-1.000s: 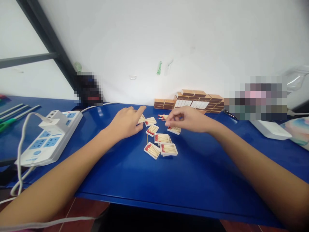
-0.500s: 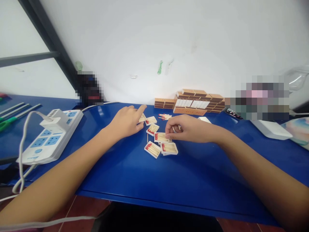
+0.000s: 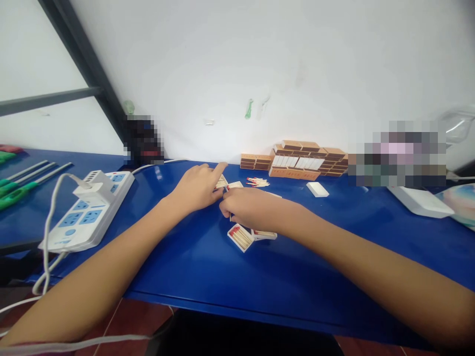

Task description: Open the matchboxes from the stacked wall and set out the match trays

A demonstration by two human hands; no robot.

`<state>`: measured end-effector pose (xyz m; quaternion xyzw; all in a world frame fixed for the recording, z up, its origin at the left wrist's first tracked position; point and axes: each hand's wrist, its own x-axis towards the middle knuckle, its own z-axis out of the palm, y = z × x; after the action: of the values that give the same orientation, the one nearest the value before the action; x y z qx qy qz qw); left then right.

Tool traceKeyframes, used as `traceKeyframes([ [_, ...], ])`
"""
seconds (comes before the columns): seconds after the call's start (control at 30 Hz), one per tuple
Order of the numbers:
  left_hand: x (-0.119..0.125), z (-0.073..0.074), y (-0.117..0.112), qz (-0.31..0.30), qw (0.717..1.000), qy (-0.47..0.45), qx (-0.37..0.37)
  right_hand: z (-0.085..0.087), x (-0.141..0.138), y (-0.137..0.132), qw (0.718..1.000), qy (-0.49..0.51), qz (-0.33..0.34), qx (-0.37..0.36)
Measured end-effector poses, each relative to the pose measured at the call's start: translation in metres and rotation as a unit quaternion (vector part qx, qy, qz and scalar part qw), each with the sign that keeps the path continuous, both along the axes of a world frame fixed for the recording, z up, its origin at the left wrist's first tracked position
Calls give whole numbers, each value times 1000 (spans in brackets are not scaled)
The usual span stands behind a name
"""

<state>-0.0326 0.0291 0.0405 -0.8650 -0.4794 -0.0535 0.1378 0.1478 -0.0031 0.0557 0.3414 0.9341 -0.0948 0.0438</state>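
Note:
My left hand [image 3: 198, 188] rests at the back of the blue table with its thumb and index finger around a white matchbox tray [image 3: 221, 181] of matches. Beside it, my right hand [image 3: 241, 205] is closed, palm down, over the middle trays and hides most of them. Below its fingertips shows a bit of a matchstick [image 3: 230, 217], which they seem to pinch. Nearer me lie a tray of red-tipped matches [image 3: 241, 237] and another tray [image 3: 265, 234], partly covered by my right hand. Loose matches [image 3: 258, 182] lie in a small pile behind my right hand.
Brown matchboxes [image 3: 297, 160] stand stacked against the wall. A white box-like piece [image 3: 317, 189] lies to their front right. At left are a power strip [image 3: 87, 217] with a plugged-in white cable and green-handled tools [image 3: 22, 193]. Another white object [image 3: 421, 201] sits at far right.
My right hand has moved left and now covers the middle trays, close to my left hand. The white piece at right has come fully into view. My left hand keeps its place at its tray.

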Motion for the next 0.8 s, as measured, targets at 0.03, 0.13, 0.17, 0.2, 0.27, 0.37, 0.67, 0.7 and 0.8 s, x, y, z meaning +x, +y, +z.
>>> traceKeyframes([
  [0.03,0,1,0,0,1000,-2,-4,1,-1,0,1000,-9,-2,-2],
  [0.13,0,2,-1,-2,1000,-13,-13,2,-1,2,1000,-19,1,-23],
  [0.17,0,2,-2,-1,1000,-14,-13,1,0,3,999,-19,4,-32],
  [0.2,0,3,-2,1,1000,-14,-12,0,1,4,999,-17,7,-40],
  [0.27,-1,3,-3,6,1000,-9,-9,-4,4,5,999,-14,18,-44],
  [0.37,-1,4,-3,9,1000,5,-14,-11,7,6,999,-12,44,-12],
  [0.67,-2,6,-4,-2,998,35,-50,-1,19,3,998,9,12,-56],
  [0.7,-2,5,-5,-8,998,36,-55,2,20,2,998,11,9,-66],
  [0.8,0,3,-8,-23,997,39,-70,7,23,-1,997,14,-2,-78],
])
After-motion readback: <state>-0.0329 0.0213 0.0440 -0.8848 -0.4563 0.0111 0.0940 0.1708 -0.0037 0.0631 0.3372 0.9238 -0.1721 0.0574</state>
